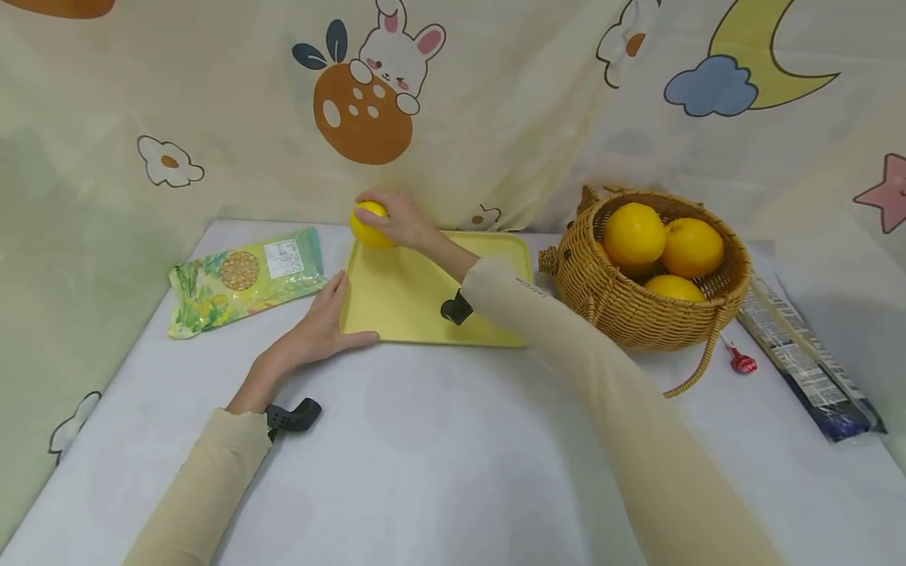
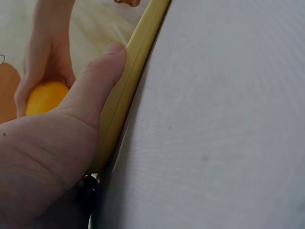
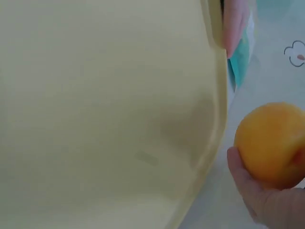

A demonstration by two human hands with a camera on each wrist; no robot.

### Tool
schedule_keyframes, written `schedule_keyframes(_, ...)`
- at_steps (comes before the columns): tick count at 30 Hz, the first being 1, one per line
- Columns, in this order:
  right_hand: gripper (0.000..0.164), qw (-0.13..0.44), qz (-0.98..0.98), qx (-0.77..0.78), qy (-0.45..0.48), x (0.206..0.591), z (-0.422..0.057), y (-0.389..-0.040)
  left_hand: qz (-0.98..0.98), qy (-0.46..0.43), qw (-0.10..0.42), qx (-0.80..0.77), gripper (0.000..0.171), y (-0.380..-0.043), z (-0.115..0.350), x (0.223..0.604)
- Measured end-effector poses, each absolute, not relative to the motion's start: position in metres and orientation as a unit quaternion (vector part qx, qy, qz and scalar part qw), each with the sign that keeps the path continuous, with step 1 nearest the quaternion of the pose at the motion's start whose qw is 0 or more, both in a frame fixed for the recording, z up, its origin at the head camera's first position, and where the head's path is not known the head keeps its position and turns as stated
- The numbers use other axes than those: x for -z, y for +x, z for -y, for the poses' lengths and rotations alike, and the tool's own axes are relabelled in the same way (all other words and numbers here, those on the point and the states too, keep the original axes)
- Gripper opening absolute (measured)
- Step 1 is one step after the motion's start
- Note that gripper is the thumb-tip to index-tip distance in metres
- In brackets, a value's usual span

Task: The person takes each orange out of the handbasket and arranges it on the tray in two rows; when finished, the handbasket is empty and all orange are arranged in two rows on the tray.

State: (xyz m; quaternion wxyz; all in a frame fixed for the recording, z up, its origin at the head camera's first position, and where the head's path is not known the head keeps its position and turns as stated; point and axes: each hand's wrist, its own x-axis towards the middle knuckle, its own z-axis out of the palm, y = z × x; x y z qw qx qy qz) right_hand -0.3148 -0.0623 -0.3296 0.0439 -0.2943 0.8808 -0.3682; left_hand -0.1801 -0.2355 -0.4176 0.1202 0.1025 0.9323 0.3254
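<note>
My right hand (image 1: 402, 218) grips an orange (image 1: 368, 229) at the back left corner of a yellow tray (image 1: 418, 303). In the right wrist view the orange (image 3: 267, 143) appears just beyond the tray's rim (image 3: 223, 95), with fingers curled under and around it. My left hand (image 1: 318, 326) is spread around the tray's front left corner. Its thumb (image 2: 97, 76) lies straight along the front rim, and its other fingers run up the left side. The tray's surface is bare where it shows; my right forearm covers part of it.
A wicker basket (image 1: 637, 322) with several oranges (image 1: 635, 236) stands right of the tray. Beside it lie a red lollipop (image 1: 743, 362) and a long dark package (image 1: 807, 354). A green bag (image 1: 244, 279) rests left of the tray. A patterned curtain (image 1: 524, 102) hangs behind.
</note>
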Motion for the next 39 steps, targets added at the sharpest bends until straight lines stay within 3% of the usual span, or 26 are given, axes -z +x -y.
schedule_keyframes(8,0.041,0.013,-0.924,0.337,-0.182,0.352,0.089,-0.316,-0.935,0.105,0.112,-0.321,0.123,-0.181,0.233,0.415)
schedule_keyframes(15,0.049,0.031,-0.93,0.351,-0.107,0.359,0.101,-0.311,-0.935,0.11,0.106,-0.321,0.123,-0.18,0.232,0.414)
schedule_keyframes(24,0.064,0.054,-0.929,0.359,-0.076,0.363,0.106,-0.308,-0.935,0.109,0.104,-0.322,0.123,-0.179,0.234,0.418)
schedule_keyframes(39,0.069,0.027,-0.933,0.357,-0.046,0.368,0.116,-0.308,-0.937,0.107,0.103,-0.317,0.122,-0.179,0.235,0.419)
